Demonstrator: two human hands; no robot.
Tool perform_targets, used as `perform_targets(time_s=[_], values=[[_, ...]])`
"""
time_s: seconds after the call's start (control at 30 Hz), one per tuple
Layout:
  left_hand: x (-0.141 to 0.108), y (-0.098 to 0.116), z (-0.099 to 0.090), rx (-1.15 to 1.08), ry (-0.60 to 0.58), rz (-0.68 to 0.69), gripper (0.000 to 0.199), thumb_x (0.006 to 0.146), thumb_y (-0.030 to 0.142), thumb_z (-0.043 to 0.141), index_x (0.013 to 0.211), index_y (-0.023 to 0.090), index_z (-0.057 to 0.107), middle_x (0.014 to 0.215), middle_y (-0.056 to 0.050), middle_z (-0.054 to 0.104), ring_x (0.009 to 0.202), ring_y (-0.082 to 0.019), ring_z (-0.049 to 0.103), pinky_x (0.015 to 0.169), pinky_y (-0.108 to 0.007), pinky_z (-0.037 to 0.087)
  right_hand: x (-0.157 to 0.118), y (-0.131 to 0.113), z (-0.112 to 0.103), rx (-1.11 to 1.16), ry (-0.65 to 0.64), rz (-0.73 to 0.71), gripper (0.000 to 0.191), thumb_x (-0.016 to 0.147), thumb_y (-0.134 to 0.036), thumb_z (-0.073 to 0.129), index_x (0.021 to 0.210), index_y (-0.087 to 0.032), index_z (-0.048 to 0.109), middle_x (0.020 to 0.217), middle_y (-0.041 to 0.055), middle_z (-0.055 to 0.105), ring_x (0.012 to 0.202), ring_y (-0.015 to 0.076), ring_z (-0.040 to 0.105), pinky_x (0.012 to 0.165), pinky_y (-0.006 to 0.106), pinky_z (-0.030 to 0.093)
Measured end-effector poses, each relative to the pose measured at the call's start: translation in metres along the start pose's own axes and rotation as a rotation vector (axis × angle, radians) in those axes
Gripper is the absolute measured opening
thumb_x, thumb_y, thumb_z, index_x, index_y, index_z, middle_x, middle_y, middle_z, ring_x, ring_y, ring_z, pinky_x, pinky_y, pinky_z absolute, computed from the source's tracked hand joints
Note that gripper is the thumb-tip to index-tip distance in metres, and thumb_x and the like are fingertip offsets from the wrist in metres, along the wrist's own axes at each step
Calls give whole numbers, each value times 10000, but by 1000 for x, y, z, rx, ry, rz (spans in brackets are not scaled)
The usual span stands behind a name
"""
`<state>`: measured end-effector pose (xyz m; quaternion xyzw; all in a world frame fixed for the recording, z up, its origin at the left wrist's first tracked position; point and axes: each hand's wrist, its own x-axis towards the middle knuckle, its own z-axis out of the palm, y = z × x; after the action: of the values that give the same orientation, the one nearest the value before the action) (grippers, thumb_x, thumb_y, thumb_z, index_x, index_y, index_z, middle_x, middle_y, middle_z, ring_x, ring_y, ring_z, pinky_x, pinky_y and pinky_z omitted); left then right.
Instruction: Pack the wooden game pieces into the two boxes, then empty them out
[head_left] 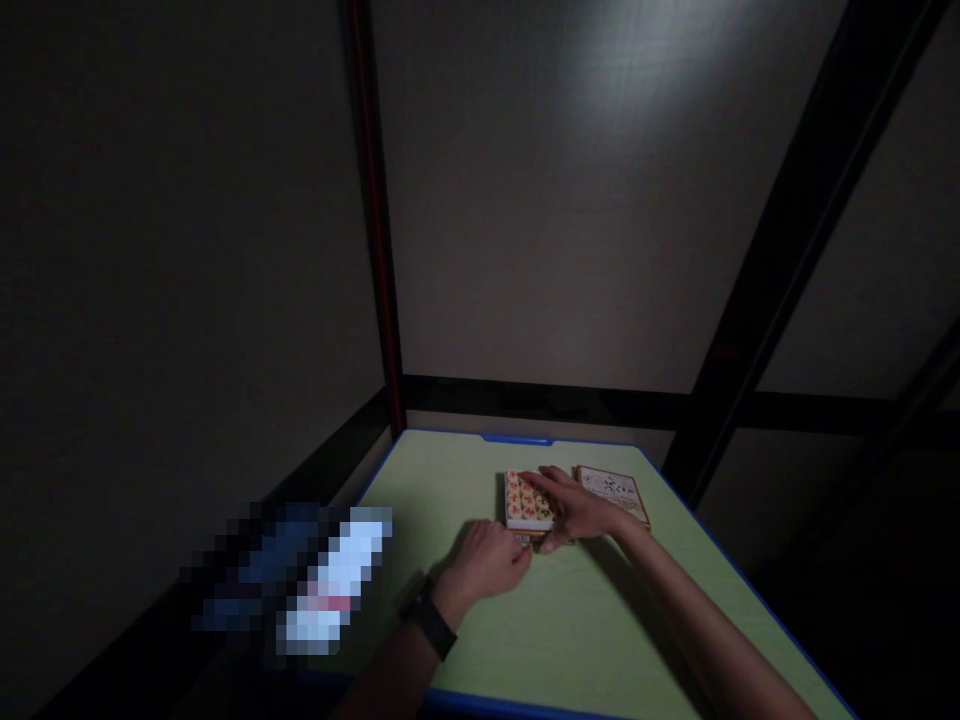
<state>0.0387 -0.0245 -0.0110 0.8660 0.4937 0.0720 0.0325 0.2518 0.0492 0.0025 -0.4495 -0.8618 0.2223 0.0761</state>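
Note:
A small box of round, cream-coloured pieces with red and dark characters [523, 497] lies toward the far side of the green table. Over its right part is my right hand [580, 508], fingers spread across the pieces and thumb low near the front edge. My left hand [489, 558], with a dark watch on the wrist, is at the box's front left corner. Its fingers are curled, and whatever they grip there is too small to make out. Right of the box lies a flat, brown-edged lid with dark writing [613, 492].
The green table [450, 640] has a blue edge. Beyond it stand grey wall panels [540, 220] with dark frames. A blurred-out bright patch [337, 580] overlaps the table's left side.

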Motion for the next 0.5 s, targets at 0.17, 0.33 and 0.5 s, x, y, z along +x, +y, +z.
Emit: perform_targets(time_s=[0.17, 0.33, 0.5], values=[[1, -2, 4, -12, 20, 5, 409, 882, 419, 445, 768, 218, 783, 759, -99, 754, 747, -238, 701, 728, -322, 500, 13, 3, 3, -40, 27, -62, 1204, 502, -665, 813, 1525, -299, 293, 1526, 166, 300, 1421, 439, 193, 1124, 587, 202], [1, -9, 3, -81, 40, -57, 251, 768, 346, 553, 687, 206, 745, 689, -57, 730, 676, -194, 660, 650, -273, 437, 17, -2, 13, -10, 144, -117, 1162, 502, -664, 815, 1487, -219, 388, 1288, 155, 479, 1216, 363, 438, 1050, 494, 348], [12, -23, 6, -323, 240, -311, 283, 796, 322, 506, 620, 174, 671, 648, -40, 684, 640, -160, 600, 625, -257, 407, 13, -9, 13, 27, 232, -104, 1131, 501, -613, 844, 1466, -208, 414, 1225, 144, 507, 1163, 347, 460, 1011, 464, 377]])
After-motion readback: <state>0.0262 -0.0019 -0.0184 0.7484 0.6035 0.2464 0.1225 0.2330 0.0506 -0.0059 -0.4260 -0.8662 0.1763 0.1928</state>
